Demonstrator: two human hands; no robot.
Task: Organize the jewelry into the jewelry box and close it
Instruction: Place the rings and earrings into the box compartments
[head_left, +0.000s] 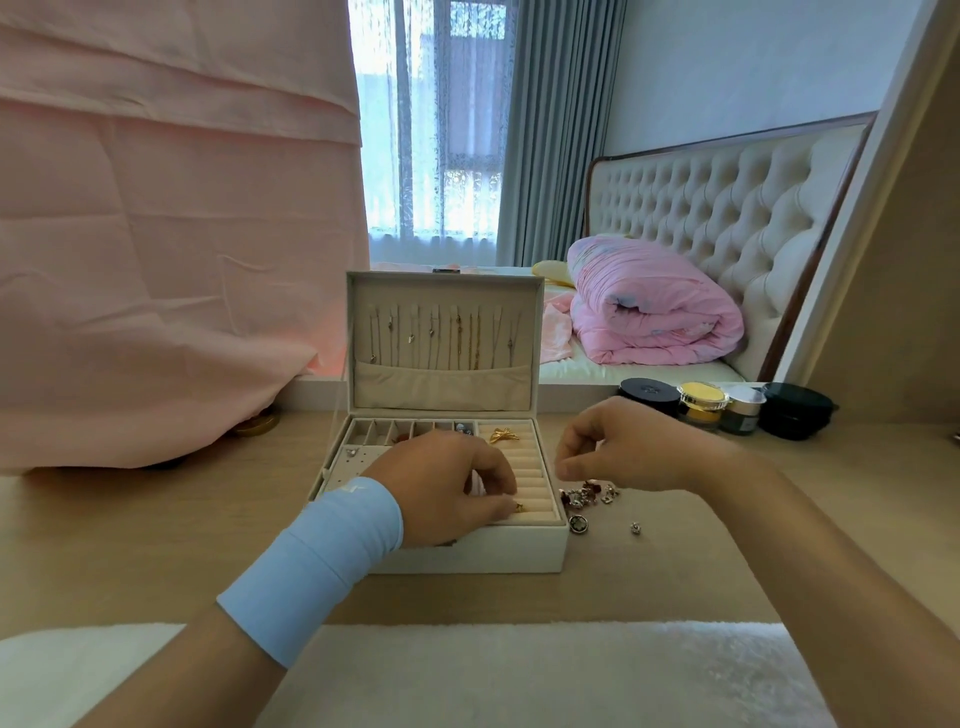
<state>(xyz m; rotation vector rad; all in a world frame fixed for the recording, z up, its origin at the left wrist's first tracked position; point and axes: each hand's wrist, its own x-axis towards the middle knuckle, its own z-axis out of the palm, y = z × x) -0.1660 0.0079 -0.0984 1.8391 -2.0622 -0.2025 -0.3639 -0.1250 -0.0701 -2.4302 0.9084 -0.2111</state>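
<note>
A cream jewelry box (467, 553) stands open on the wooden table, its lid (524, 291) upright with several necklaces hanging inside. My left hand (447, 488), wearing a light blue wristband, rests over the box and pinches a small gold ring (518, 507) at the ring-roll slots. A gold bow-shaped piece (503, 434) lies at the back of the ring rolls. My right hand (623, 449) hovers with curled fingers just above a small pile of loose jewelry (587, 493) on the table right of the box. A round dark ring (577, 524) and a tiny stud (636, 528) lie nearby.
Cosmetic jars (698, 405) and a black round case (797, 410) stand at the back right of the table. A pink cloth (156, 234) hangs at the left. A white fluffy mat (519, 675) covers the near edge. A bed with a pink quilt (654, 306) lies behind.
</note>
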